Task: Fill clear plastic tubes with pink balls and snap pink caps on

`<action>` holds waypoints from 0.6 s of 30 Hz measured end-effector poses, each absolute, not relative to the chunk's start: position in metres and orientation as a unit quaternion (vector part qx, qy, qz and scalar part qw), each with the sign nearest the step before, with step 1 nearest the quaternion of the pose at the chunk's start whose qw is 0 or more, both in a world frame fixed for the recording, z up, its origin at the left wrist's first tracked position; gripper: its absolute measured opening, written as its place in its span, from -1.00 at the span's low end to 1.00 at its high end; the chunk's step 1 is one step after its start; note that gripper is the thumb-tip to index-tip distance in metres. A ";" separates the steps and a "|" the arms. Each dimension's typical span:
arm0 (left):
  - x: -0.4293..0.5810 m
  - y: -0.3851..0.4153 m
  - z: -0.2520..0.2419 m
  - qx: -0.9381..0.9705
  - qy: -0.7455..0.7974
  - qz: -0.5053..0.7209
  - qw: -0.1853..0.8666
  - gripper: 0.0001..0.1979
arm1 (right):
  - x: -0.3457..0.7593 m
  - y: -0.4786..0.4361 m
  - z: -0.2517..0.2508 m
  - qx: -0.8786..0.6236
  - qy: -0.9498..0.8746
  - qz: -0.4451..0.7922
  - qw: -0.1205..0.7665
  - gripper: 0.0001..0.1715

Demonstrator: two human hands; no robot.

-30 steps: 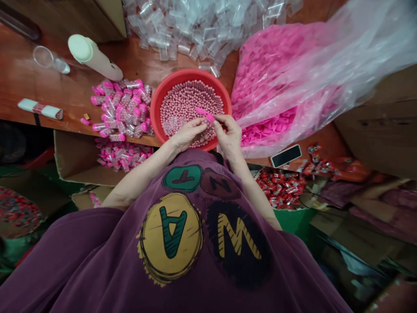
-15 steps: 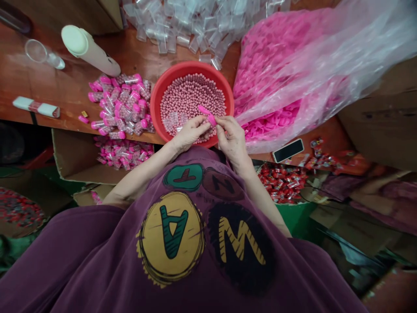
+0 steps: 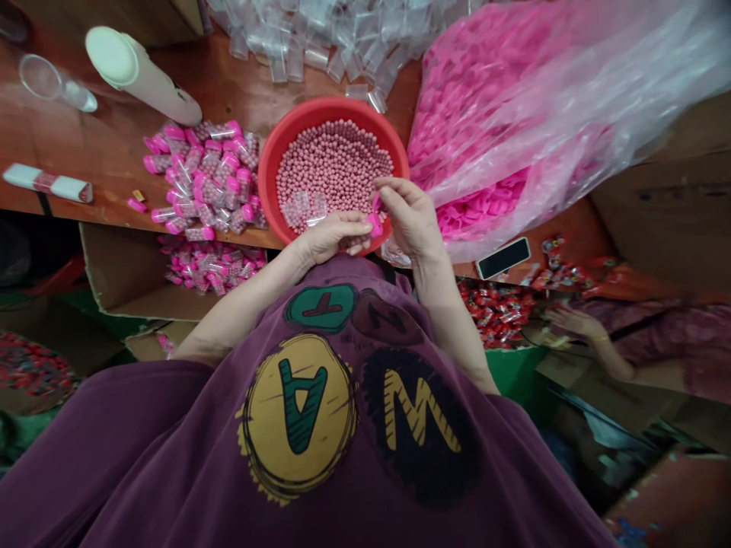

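Note:
My left hand [image 3: 331,237] and my right hand [image 3: 408,217] meet over the near rim of a red bowl [image 3: 272,160] full of small pink beads [image 3: 336,164]. Between their fingertips sits a small tube with a pink cap [image 3: 375,224]; the left fingers curl round the tube and the right fingers pinch the cap end. A few clear empty tubes [image 3: 308,207] lie on the beads near my left hand.
A heap of filled pink-capped tubes [image 3: 202,179] lies left of the bowl, more in a cardboard box [image 3: 209,266] below. Clear tubes [image 3: 320,38] pile up behind. A plastic bag of pink caps [image 3: 502,129] is right; a phone [image 3: 502,258] and red packets [image 3: 499,316] beside it. Another person's hand [image 3: 571,320] shows far right.
Both hands have drawn nearer to my body, down to the bowl's near rim, with the pink-capped tube between them. A second person's hand has come into view at the right.

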State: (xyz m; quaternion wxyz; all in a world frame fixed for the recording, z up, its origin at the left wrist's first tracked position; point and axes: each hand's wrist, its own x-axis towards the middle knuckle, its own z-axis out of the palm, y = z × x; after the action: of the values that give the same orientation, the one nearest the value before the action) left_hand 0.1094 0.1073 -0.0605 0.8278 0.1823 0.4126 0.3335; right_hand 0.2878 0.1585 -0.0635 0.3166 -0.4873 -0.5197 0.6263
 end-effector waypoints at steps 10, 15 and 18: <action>0.122 0.112 -0.066 0.129 0.461 0.359 0.801 -0.68 | 0.308 0.118 -0.079 -0.472 -0.755 0.395 0.228 0.12; 0.128 0.116 -0.065 0.145 0.467 0.345 0.801 -0.64 | 0.307 0.124 -0.098 -0.479 -0.760 0.367 0.241 -0.08; 0.129 0.117 -0.071 0.186 0.513 0.346 0.763 -0.73 | 0.309 0.125 -0.102 -0.489 -0.764 0.357 0.220 -0.15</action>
State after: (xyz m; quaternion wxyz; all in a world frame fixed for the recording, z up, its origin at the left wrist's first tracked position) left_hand 0.1286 0.1169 -0.0708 0.7630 0.1855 0.5131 0.3465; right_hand 0.3089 0.1249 -0.1023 0.2201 -0.4895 -0.7645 0.3572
